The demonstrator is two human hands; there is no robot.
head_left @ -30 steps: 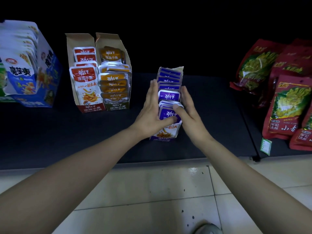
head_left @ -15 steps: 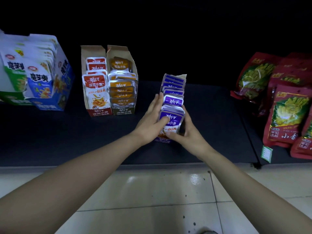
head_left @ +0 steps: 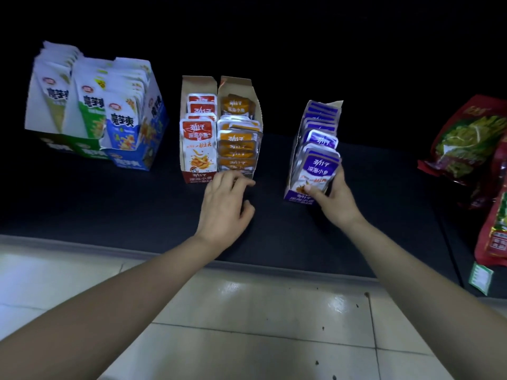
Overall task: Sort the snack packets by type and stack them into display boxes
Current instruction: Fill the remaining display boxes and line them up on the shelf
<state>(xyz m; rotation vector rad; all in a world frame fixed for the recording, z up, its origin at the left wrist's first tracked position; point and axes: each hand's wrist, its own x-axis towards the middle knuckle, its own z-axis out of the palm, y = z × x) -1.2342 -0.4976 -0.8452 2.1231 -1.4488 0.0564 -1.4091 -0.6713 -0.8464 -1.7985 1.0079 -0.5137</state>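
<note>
Over the tiled floor [head_left: 247,325], 2 bare forearms reach onto a dark shelf [head_left: 109,204]. The left hand [head_left: 223,207] has its fingers bent, tips at the lower front of the orange display box [head_left: 256,111]; whether it grips or only touches cannot be told. The right hand [head_left: 334,201] grips the front of the purple display box [head_left: 297,198], thumb across the front and fingers round the right side. Purple packets [head_left: 319,165] stand upright in it in 1 row. The orange box holds orange packets [head_left: 237,137] and touches a red display box [head_left: 196,178] of red packets [head_left: 197,133]. Farther left stands a blue-and-green carton [head_left: 129,160] of white pouches [head_left: 90,105]. Large red bags [head_left: 466,138] lie at far right.
</note>
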